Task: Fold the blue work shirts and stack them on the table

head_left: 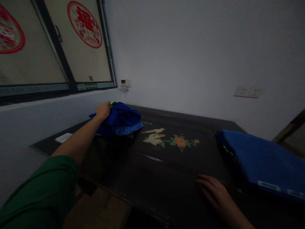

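My left hand (103, 110) is closed on the edge of a crumpled dark blue cloth (121, 115) with yellow-green trim, at the far left of the black table. A lighter blue cloth (130, 128) lies under it. My right hand (215, 190) rests at the table's near right part, fingers stretched out and apart, holding nothing. To its right is a flat, folded blue cloth (267, 159) with pale lettering, on top of darker blue fabric with yellow-green marks.
The black table (152, 178) carries a painted bird and flowers. A white object (64, 137) lies near its left edge. Sockets (248, 92) are on the wall behind, and a window (71, 47) with red round decorations is at left.
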